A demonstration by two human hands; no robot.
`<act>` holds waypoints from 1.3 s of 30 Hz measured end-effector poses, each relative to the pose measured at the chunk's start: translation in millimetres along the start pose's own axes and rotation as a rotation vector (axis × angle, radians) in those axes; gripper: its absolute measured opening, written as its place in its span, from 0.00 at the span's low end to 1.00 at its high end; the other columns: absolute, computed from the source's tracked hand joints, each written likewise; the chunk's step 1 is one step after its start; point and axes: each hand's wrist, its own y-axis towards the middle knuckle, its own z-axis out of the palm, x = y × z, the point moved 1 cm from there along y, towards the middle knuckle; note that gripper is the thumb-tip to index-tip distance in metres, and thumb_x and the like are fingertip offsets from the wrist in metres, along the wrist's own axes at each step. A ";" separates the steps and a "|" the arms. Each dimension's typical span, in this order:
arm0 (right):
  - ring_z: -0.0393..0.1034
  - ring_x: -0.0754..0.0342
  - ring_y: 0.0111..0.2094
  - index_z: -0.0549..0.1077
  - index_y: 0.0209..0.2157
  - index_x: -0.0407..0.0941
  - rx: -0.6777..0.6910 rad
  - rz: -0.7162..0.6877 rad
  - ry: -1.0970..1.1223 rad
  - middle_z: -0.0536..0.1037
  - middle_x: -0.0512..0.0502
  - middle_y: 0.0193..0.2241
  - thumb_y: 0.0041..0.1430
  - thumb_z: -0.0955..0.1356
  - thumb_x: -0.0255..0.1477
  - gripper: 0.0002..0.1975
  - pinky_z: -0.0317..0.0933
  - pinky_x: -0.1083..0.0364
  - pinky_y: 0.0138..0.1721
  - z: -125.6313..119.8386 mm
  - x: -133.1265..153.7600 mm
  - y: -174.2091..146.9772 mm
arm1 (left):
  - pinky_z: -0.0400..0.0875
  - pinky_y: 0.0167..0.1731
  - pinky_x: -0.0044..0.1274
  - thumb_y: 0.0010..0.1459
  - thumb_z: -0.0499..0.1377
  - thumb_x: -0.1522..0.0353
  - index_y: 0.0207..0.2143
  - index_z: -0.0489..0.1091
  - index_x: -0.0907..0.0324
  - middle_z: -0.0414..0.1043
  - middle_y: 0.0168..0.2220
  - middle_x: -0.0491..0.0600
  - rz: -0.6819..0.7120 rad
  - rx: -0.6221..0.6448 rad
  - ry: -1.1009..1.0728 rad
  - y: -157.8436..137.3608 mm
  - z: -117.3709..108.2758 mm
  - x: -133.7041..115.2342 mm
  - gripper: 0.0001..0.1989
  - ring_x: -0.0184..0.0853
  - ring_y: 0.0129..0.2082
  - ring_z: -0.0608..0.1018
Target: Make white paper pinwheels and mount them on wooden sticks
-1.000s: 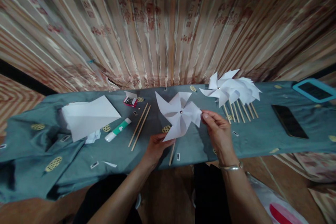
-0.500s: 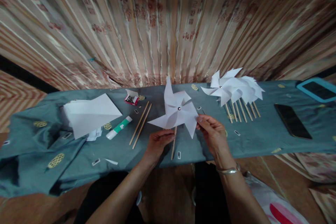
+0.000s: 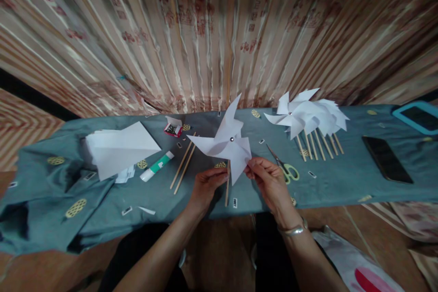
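A white paper pinwheel [image 3: 224,145] with a silver pin at its centre is held up over the middle of the table. My left hand [image 3: 208,187] is closed around its wooden stick [image 3: 227,191], just below the blades. The fingers of my right hand [image 3: 268,178] pinch the tip of the lower right blade. Beside that hand lie scissors [image 3: 289,172] with yellow-green handles, partly hidden by it. To the left of the pinwheel, two loose wooden sticks [image 3: 183,166] rest on the cloth, and one blade overlaps their upper ends.
At the right lie several finished pinwheels [image 3: 308,116], a black phone [image 3: 386,159] and a blue-framed device [image 3: 419,117]. On the left are white paper sheets [image 3: 119,148], a glue stick [image 3: 157,166] and a small open box of pins [image 3: 173,127]. A curtain [image 3: 205,32] hangs behind the table.
The pinwheel's blades have turned counterclockwise on the stick. My right hand has moved left and slightly down with a blade tip, uncovering more of the scissors. My left hand keeps its hold.
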 end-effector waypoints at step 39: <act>0.65 0.60 0.22 0.81 0.28 0.48 -0.149 -0.132 -0.025 0.80 0.53 0.23 0.34 0.80 0.34 0.14 0.62 0.59 0.24 -20.8 10.3 25.2 | 0.66 0.32 0.24 0.32 0.74 0.64 0.23 0.79 0.61 0.76 0.23 0.47 -0.038 0.036 -0.021 -7.2 -1.6 -4.7 0.14 0.31 0.25 0.73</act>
